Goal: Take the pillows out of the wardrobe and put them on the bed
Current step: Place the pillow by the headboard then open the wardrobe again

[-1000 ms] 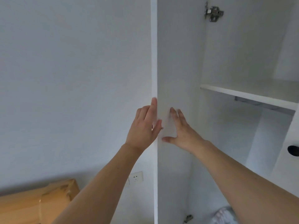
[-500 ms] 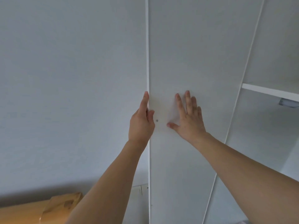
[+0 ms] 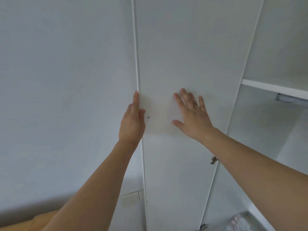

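Observation:
A white wardrobe door (image 3: 183, 47) stands swung wide, its inner face turned toward me. My left hand (image 3: 132, 121) grips the door's left edge, fingers wrapped behind it and thumb on the front beside a small screw (image 3: 148, 117). My right hand (image 3: 191, 115) lies flat on the panel with its fingers spread. The wardrobe interior (image 3: 266, 139) shows at right. At the bottom right lies a blurred patterned pale thing (image 3: 236, 221), possibly a pillow.
A white shelf (image 3: 273, 88) crosses the wardrobe at upper right. A metal hinge (image 3: 213, 160) sits on the door's right edge, another (image 3: 202, 227) near the bottom. A plain wall (image 3: 66, 80) fills the left, with a socket (image 3: 130, 197) low down. A tan object (image 3: 25, 224) shows at bottom left.
The door has swung further open to the left, going from edge-on to showing its full inner face. Both hands followed it, and my right hand spread flat on the panel.

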Motion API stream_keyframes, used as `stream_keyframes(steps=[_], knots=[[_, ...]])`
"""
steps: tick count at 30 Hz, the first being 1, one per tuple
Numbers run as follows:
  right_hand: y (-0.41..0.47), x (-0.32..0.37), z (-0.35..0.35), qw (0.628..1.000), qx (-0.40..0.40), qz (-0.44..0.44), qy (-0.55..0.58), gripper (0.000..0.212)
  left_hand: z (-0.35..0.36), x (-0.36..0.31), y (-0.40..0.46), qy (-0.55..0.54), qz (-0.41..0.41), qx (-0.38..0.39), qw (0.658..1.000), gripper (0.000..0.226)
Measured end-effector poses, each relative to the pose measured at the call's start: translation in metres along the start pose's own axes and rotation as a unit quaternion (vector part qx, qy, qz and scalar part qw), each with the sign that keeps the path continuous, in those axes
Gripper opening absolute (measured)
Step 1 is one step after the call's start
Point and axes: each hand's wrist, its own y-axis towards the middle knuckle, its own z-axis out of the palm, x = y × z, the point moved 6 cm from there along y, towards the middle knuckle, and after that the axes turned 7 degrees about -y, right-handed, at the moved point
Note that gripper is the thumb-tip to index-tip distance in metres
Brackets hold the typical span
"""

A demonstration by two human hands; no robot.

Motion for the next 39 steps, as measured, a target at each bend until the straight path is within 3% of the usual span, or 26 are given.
stream_keyframes(steps=[3, 5, 10, 15, 21, 26, 29, 35, 39], knots=[[-0.014, -0.042, -0.034, 0.999, 0.005, 0.025, -0.027, 0.081, 0.006, -0.025, -0.017, 0.128, 0.124, -0.007, 0.984, 0.068], [-0.028, -0.076, -0.063, 0.997, -0.007, 0.052, -0.063, 0.075, 0.021, -0.052, -0.025, 0.153, 0.191, 0.009, 0.97, 0.068], [-0.066, -0.149, -0.133, 0.98, -0.018, 0.102, -0.168, 0.07, 0.087, -0.15, -0.047, 0.032, 0.25, 0.098, 0.963, 0.064], [-0.105, -0.207, -0.194, 0.947, -0.021, 0.124, -0.295, 0.069, 0.172, -0.239, -0.079, -0.086, 0.322, 0.174, 0.927, 0.062], [-0.141, -0.247, -0.236, 0.875, 0.012, 0.179, -0.45, 0.065, 0.254, -0.318, -0.109, -0.188, 0.402, 0.251, 0.86, 0.063], [-0.159, -0.256, -0.247, 0.822, 0.063, 0.22, -0.521, 0.062, 0.283, -0.359, -0.121, -0.29, 0.432, 0.314, 0.794, 0.061], [-0.163, -0.253, -0.247, 0.782, 0.091, 0.254, -0.563, 0.06, 0.288, -0.373, -0.129, -0.361, 0.403, 0.353, 0.763, 0.056], [-0.172, -0.249, -0.245, 0.695, 0.171, 0.304, -0.629, 0.059, 0.293, -0.39, -0.144, -0.436, 0.284, 0.523, 0.675, 0.052], [-0.176, -0.241, -0.239, 0.668, 0.194, 0.336, -0.635, 0.055, 0.295, -0.39, -0.148, -0.478, 0.192, 0.589, 0.623, 0.031]])
